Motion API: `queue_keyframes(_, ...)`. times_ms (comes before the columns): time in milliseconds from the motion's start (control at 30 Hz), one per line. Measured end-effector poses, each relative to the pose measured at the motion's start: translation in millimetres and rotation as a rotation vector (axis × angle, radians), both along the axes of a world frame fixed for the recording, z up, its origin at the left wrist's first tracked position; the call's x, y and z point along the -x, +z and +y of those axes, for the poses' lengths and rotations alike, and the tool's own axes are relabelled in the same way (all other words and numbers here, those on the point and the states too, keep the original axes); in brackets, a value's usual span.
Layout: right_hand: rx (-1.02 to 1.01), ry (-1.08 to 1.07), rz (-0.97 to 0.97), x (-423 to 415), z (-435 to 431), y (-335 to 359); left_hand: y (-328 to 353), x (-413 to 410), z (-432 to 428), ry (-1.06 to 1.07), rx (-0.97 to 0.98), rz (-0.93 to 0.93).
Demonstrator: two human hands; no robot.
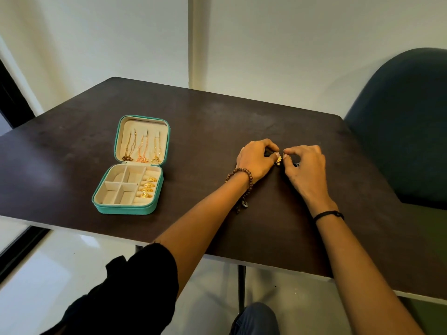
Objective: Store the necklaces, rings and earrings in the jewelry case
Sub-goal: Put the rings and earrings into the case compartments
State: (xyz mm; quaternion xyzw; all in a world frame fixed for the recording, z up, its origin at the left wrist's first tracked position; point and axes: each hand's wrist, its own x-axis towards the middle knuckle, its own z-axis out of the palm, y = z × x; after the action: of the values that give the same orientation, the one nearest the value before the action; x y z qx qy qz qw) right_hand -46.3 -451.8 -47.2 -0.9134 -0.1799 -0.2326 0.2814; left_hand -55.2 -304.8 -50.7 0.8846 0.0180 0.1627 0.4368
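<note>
A small gold earring (279,159) is held just above the desk (217,122), right of its middle and about midway between the far and near edges. It is pinched from both sides. The left hand (256,160) grips it with thumb and fingertips drawn narrowly together, and the right hand (306,168) meets it from the other side in the same tight pinch. The remaining fingers of both hands are curled. Whether the earring touches the desk cannot be told.

A beaded bracelet (239,174) is worn on the left wrist and a thin black band (329,214) on the right. A black sleeve (135,286) is seen on the left upper arm.

The jewelry case (125,210), teal outside and cream inside, is set open toward the near left part of the desk, close to the near edge and well apart from the hands. Its lid is laid back toward the far edge. Three necklaces (141,148) are hung side by side inside the lid. Four gold rings (146,187) are tucked into the padded rolls along the right side of the base. Four square compartments are seen to the left of these rolls.

A dark blue chair (406,117) is placed beside the right edge of the desk.
</note>
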Motion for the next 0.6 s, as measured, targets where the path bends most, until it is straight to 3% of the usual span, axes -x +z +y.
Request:
queue_keyframes(267,-0.262,-0.004,-0.087,9,-4,4,1,6,4,0.006,0.316,-0.068)
queue_keyframes(600,-0.331,0.053,-0.062,17,0,4,5,15,6,-0.017,0.397,-0.096)
